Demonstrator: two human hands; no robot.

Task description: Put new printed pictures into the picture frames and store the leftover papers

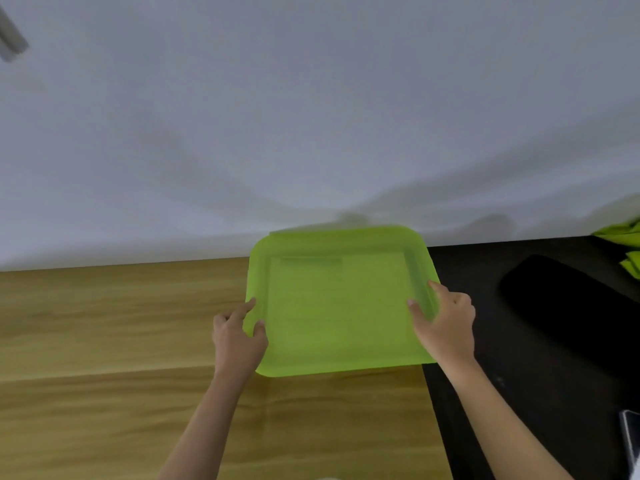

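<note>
Head view, and both hands are on it: the left hand [239,336] at nine o'clock of the green lid [341,303], the right hand [446,323] at three o'clock. Left grip: thumb on top of the rim, forefinger stretched along the edge, a light pinch on the lid's side. Right grip: thumb inside the raised border, fingers curled over the outer edge, closed on the rim as well. Whether either hand bears weight or only steadies it, I cannot tell.

Moving outward, the lid lies flat, straddling the seam where the wooden desk [114,323] meets a black surface [540,375], its far edge up against the pale wall [311,98] at twelve o'clock. It looks like thin translucent plastic: light, a bit flexible, probably slick. My call is that the two opposite rims are the right places to hold it, since a one-sided hold would let it sag or twist.

Now the gaps. Is this a lid or a shallow tray, and does a box sit underneath? Not clear. A faint rectangle shows through the plastic, unreadable. No frames, no printed pictures in sight. Green scraps [623,244] at three o'clock are cut off by the frame edge, maybe paper. A dark oblong shape [561,292] on the black surface is hard to make out, and a shiny object [631,438] at four o'clock is cropped.
</note>
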